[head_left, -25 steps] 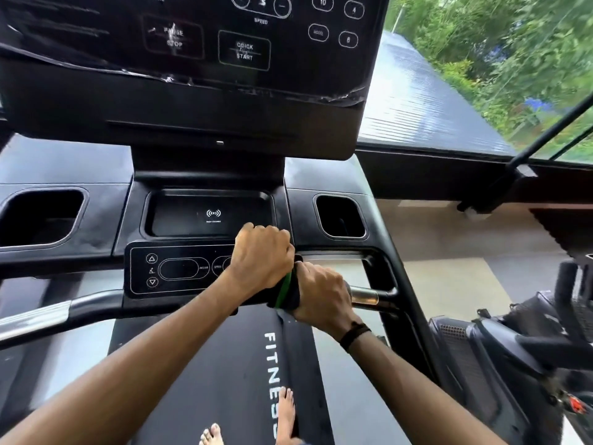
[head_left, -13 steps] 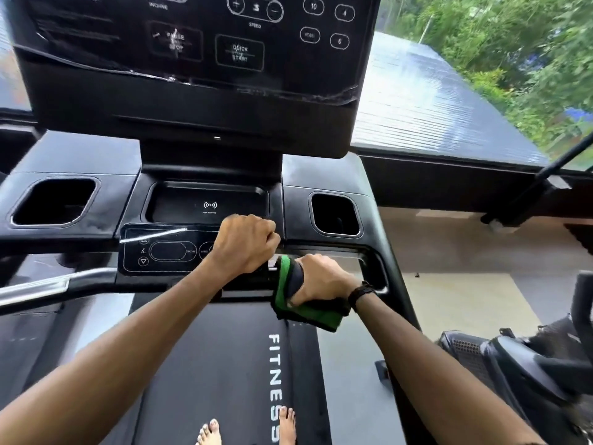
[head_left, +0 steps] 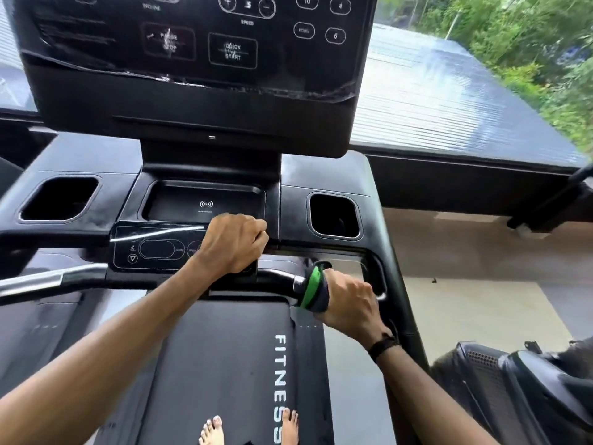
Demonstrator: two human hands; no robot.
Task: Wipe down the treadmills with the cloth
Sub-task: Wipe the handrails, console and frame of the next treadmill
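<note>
Head view: the right hand [head_left: 348,300] is wrapped round the cloth [head_left: 313,290], clamping it on the handlebar [head_left: 276,279], whose long axis runs left to right; the left hand [head_left: 232,244] grips the console edge just leftward; unwiped bar probably lies toward the left hand.

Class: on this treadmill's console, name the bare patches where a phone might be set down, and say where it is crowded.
Free: the shallow tray between the two cup wells, under the screen; the flat top right of the screen's post, behind the right well. Crowded: the handlebar, where the left hand grips the middle and the right hand wraps the cloth round it.
</note>
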